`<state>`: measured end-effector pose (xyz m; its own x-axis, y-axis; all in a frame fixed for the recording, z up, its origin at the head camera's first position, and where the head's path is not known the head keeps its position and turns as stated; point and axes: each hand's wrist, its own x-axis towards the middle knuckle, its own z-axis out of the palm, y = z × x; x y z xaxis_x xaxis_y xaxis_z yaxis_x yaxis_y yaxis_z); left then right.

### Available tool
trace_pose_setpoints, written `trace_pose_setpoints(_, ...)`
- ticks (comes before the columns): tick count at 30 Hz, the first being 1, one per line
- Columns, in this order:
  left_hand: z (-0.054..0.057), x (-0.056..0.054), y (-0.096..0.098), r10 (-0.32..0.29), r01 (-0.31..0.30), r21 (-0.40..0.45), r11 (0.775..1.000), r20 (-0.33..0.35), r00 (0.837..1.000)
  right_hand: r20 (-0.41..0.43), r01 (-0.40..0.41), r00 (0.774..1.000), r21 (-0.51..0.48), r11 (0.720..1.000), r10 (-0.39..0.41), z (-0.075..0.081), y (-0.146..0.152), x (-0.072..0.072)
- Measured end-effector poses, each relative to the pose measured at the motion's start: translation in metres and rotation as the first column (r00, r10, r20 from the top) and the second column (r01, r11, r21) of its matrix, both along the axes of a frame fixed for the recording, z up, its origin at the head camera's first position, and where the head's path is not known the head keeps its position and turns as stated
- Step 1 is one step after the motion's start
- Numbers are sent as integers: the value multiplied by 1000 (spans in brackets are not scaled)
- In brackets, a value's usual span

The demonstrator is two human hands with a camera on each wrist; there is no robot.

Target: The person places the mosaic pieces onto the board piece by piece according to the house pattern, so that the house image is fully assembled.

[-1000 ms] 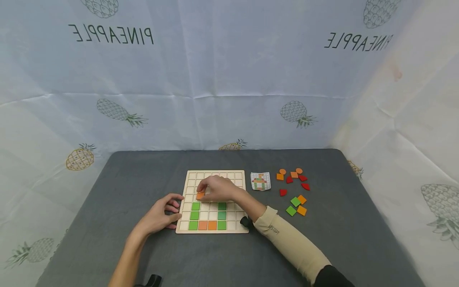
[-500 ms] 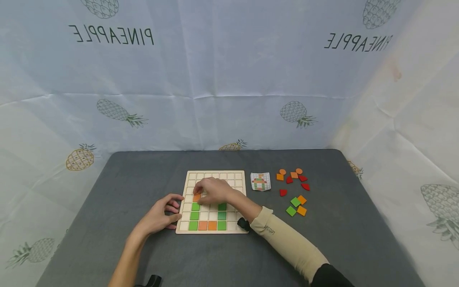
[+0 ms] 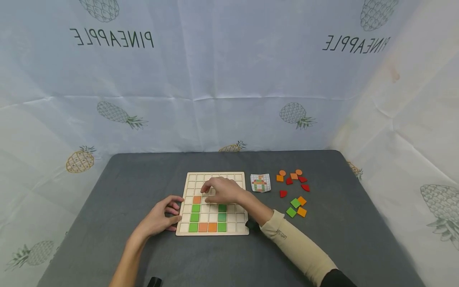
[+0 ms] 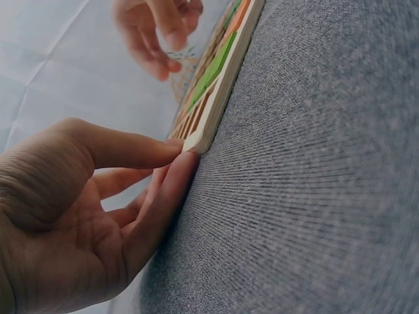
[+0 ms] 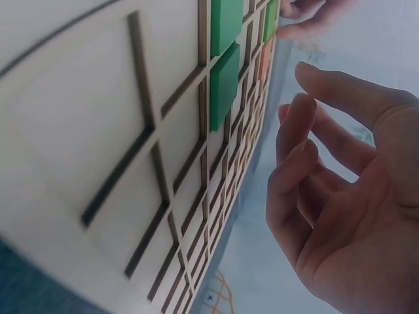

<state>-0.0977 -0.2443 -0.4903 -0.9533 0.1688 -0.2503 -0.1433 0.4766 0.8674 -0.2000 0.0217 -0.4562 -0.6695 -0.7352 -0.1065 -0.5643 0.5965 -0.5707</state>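
A wooden grid board [image 3: 231, 227] lies on the grey table, with two columns of green square tiles [image 3: 195, 217] and a pair of orange tiles [image 3: 203, 227] between them at the near row. One more orange square tile [image 3: 197, 199] sits in the cell just beyond the left green column. My left hand [image 3: 159, 217] pinches the board's left edge; thumb and finger meet at its rim [image 4: 196, 140] in the left wrist view. Over the middle of the board hovers my right hand [image 3: 223, 191], fingers loosely bent and nothing between them [image 5: 347, 190].
Right of the board lies a small paper card [image 3: 260, 183] printed with a coloured grid figure. Farther right are loose pieces: orange circles [image 3: 282, 173], orange squares [image 3: 302, 212], red pieces [image 3: 283, 193] and green squares [image 3: 291, 212]. A pineapple-print cloth [image 3: 229, 79] hangs behind the table.
The right hand set the orange square tile into the cell above the left green column, let go and drew back to the right. The left hand stayed on the board's edge.
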Motion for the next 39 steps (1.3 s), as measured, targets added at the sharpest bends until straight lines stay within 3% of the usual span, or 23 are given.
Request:
trace_pose_setpoints(10,0,1,-1,-6,6,4,1000,-2,1000,-18,37,999,-60,998,-38,4,36,13)
trace_pose_setpoints(16,1,2,1,-1,1,-1,1000,3,1000,3,71,997,-77,994,-71,5,68,16)
trace_pose_setpoints(24,0,1,0,-11,11,4,1000,-5,1000,-40,141,989,-99,985,-146,10,113,19)
trace_pose_setpoints(31,1,1,0,-11,11,1,1000,-4,1000,19,235,972,-138,962,-235,16,152,20)
trace_pose_setpoints(39,1,1,-1,-22,22,7,1000,-10,1000,28,323,946,-187,928,-324,14,192,11)
